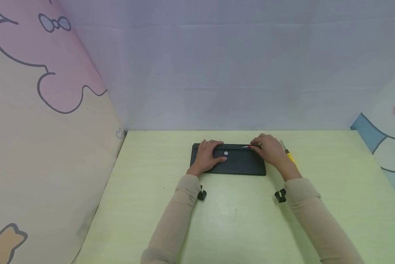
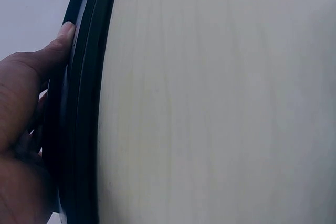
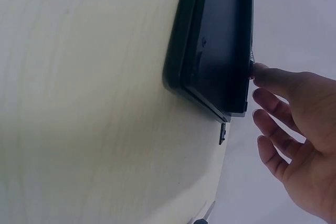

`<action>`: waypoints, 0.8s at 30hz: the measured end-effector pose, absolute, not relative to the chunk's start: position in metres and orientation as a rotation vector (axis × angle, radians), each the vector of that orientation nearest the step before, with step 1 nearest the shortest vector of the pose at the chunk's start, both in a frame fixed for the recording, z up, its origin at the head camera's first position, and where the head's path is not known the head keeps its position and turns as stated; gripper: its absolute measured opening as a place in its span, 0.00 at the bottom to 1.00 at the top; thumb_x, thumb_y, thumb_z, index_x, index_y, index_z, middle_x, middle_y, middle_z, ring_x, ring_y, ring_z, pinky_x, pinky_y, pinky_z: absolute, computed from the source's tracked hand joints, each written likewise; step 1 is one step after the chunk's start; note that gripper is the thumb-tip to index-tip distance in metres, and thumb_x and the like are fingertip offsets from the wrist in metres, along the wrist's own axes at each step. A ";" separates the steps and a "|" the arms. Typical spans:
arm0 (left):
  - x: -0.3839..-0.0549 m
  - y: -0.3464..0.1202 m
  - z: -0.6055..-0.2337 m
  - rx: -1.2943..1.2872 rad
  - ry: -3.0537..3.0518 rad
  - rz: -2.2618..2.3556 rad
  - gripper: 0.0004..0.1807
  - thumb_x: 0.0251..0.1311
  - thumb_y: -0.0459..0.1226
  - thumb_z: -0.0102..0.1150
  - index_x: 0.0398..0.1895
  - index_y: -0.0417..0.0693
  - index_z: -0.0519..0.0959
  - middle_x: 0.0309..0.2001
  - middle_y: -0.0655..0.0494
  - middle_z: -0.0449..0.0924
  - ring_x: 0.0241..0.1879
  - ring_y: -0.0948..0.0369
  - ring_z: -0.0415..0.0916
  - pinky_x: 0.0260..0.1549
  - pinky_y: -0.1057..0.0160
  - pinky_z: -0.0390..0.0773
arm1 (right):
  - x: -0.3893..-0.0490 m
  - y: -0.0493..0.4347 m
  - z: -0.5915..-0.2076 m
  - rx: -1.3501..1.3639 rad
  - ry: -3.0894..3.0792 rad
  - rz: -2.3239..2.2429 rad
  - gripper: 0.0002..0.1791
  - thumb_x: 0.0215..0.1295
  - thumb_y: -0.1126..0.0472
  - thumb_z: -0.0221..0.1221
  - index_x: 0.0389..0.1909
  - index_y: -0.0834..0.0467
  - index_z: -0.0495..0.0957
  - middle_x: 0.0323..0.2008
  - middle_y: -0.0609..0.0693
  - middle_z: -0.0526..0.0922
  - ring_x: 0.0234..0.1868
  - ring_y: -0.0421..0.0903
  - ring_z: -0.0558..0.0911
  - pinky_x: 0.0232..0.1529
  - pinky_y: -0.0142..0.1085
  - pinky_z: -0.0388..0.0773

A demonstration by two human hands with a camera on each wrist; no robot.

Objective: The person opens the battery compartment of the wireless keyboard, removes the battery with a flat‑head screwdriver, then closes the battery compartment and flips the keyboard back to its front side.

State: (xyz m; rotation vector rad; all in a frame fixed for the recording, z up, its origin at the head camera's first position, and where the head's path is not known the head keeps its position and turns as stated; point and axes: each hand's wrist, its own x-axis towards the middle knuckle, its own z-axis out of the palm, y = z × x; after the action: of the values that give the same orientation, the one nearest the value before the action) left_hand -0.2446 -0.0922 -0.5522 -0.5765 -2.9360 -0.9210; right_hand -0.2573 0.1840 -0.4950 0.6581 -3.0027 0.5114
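A flat black keyboard (image 1: 237, 167), seemingly upside down, lies near the back of the table with a small round white sticker on it. My left hand (image 1: 205, 156) grips its left part, fingers over the back edge and thumb across the underside. In the left wrist view, the thumb (image 2: 60, 43) rests on the keyboard's edge. At the back right edge, my right hand (image 1: 270, 150) pinches a slim red-and-silver piece (image 1: 247, 146) between thumb and fingertips, close over the raised strip. The fingertips mostly cover this piece, and I cannot tell its kind.
A screwdriver (image 1: 288, 155) with a yellow handle lies to the right, partly behind the right wrist. A small black part (image 3: 222, 134) is beyond the keyboard's corner. The pale table (image 1: 237, 227) ends at a light curtain (image 1: 237, 73); a printed cloth wall (image 1: 52, 146) stands left.
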 end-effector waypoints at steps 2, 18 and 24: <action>-0.244 -0.092 -0.552 -0.578 -2.938 -0.921 0.37 0.61 0.54 0.69 0.72 0.56 0.71 0.69 0.53 0.74 0.74 0.53 0.67 0.85 0.50 0.44 | -0.258 0.184 -0.497 0.661 -2.994 0.521 0.12 0.70 0.59 0.64 0.48 0.61 0.87 0.42 0.58 0.87 0.46 0.60 0.83 0.50 0.56 0.80; -0.244 -0.091 -0.553 -0.573 -2.939 -0.927 0.37 0.62 0.54 0.69 0.73 0.56 0.71 0.70 0.53 0.74 0.74 0.53 0.67 0.85 0.50 0.44 | -0.259 0.185 -0.504 0.648 -2.958 0.508 0.10 0.70 0.60 0.64 0.46 0.60 0.88 0.40 0.57 0.87 0.44 0.58 0.82 0.47 0.54 0.80; -0.245 -0.091 -0.554 -0.569 -2.939 -0.930 0.37 0.62 0.54 0.69 0.72 0.57 0.71 0.69 0.53 0.74 0.74 0.53 0.67 0.85 0.50 0.43 | -0.259 0.185 -0.506 0.671 -2.962 0.507 0.10 0.73 0.60 0.61 0.45 0.61 0.86 0.41 0.57 0.85 0.43 0.57 0.81 0.47 0.53 0.79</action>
State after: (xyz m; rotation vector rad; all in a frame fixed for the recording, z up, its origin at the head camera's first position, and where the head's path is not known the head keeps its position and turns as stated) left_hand -0.2450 -0.0912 -0.5542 -0.5686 -2.9394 -0.9300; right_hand -0.2588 0.1851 -0.5057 0.6715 -2.9622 0.5071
